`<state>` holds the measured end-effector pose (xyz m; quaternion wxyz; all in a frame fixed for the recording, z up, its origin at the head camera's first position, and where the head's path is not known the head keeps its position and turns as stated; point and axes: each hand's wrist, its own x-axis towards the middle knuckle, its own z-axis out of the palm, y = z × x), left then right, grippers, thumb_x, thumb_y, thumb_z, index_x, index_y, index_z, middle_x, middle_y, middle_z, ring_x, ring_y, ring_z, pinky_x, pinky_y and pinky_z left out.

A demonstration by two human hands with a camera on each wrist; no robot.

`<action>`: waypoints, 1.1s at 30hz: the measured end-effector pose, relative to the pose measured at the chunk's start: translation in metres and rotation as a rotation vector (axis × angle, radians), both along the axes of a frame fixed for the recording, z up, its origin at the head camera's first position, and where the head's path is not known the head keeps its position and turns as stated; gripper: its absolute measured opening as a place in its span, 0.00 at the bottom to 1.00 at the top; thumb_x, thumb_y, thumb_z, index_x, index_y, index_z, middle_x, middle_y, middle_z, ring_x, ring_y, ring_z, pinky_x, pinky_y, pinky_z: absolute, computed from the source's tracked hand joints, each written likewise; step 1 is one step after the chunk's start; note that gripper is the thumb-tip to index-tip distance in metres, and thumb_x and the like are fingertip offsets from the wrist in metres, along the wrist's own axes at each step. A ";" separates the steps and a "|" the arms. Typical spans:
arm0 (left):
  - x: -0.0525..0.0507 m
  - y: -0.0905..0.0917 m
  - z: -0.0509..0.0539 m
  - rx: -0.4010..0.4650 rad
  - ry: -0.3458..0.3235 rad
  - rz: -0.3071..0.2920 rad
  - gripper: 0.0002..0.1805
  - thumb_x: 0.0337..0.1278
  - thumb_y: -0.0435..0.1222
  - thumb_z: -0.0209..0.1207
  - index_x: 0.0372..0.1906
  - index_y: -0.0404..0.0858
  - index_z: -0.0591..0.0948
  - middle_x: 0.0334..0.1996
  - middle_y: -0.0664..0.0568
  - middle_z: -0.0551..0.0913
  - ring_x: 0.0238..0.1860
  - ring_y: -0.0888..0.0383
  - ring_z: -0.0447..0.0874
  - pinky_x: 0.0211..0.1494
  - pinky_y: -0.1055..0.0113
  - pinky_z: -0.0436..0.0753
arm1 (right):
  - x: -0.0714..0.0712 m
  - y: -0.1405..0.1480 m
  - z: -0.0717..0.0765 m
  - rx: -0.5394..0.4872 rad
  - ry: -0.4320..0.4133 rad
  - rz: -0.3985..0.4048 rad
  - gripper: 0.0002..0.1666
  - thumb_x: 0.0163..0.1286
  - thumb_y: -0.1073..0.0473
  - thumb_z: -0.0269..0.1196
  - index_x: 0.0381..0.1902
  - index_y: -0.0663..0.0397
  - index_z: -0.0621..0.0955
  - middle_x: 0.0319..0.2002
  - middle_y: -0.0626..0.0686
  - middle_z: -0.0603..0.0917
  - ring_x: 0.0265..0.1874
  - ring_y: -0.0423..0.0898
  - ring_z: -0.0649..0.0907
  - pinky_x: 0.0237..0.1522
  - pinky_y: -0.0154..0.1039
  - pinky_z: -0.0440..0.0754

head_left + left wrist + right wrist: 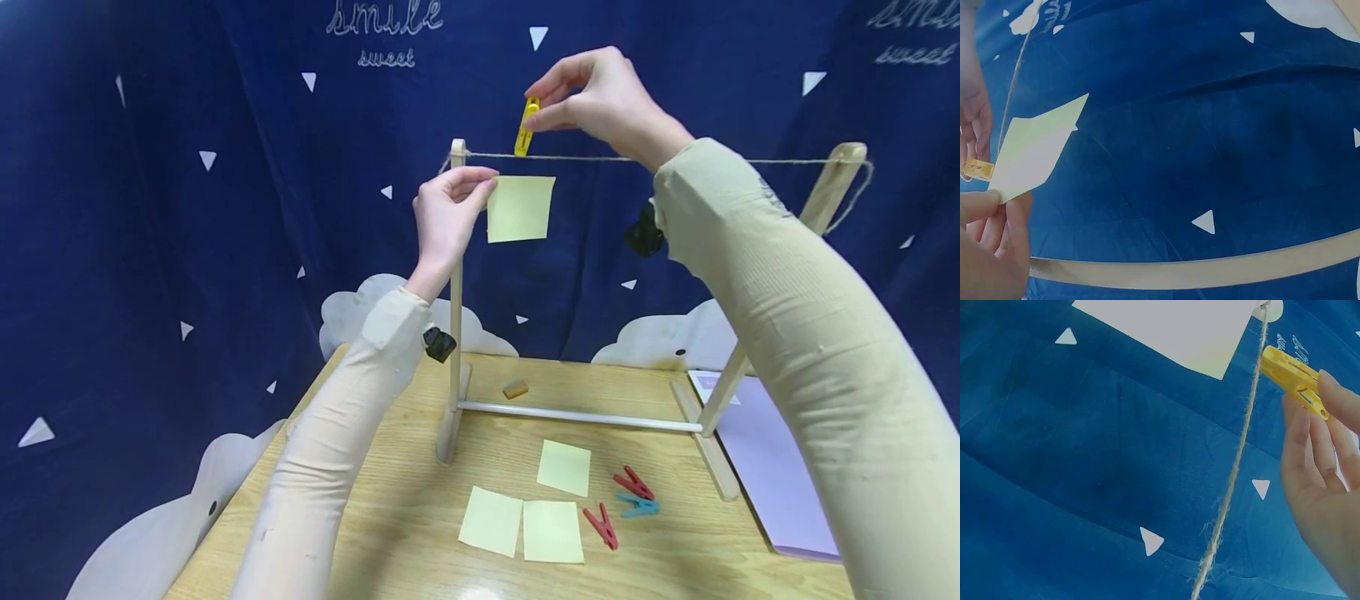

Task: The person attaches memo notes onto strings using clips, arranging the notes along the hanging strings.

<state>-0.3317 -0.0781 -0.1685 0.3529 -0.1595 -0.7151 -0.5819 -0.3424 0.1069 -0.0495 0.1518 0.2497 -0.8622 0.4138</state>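
Note:
Between thumb and fingers, my left hand (447, 215) pinches the upper left corner of a pale yellow sticky note (520, 208). The note hangs just under a twine line (577, 157) strung between two wooden posts. Above the line, my right hand (604, 98) pinches a yellow clothespin (527, 127), its lower end at the twine. In the right wrist view the clothespin (1294, 380) points toward the twine (1235, 465), beside the note (1179, 331). Seen from the left wrist, the note (1035, 150) tilts near the clothespin (977, 169).
On the wooden table (390, 508) lie several sticky notes (564, 468), two red clothespins (602, 527) and a blue clothespin (639, 505). A small wooden block (515, 389) sits behind the stand's white crossbar (577, 415). A lilac folder (780, 475) lies at right, by the stand's right post (828, 187).

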 end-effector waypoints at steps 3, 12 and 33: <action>0.001 0.000 0.000 0.004 -0.004 -0.001 0.08 0.60 0.34 0.66 0.43 0.35 0.88 0.43 0.45 0.91 0.44 0.59 0.90 0.47 0.74 0.85 | -0.001 -0.001 -0.001 0.014 0.004 -0.002 0.23 0.61 0.53 0.72 0.53 0.56 0.84 0.36 0.40 0.83 0.39 0.38 0.84 0.58 0.33 0.81; 0.000 0.001 0.001 -0.003 -0.008 -0.006 0.09 0.60 0.34 0.66 0.43 0.35 0.88 0.43 0.45 0.90 0.44 0.60 0.90 0.46 0.75 0.84 | -0.005 -0.001 -0.001 0.041 0.041 -0.020 0.23 0.62 0.51 0.71 0.52 0.55 0.84 0.34 0.38 0.83 0.37 0.36 0.84 0.54 0.30 0.83; 0.002 0.001 0.003 -0.038 0.001 0.049 0.08 0.60 0.35 0.66 0.42 0.36 0.89 0.41 0.45 0.91 0.43 0.58 0.90 0.45 0.75 0.84 | -0.009 0.001 0.002 0.032 0.018 0.036 0.18 0.63 0.55 0.70 0.47 0.58 0.86 0.34 0.39 0.85 0.37 0.37 0.85 0.49 0.26 0.83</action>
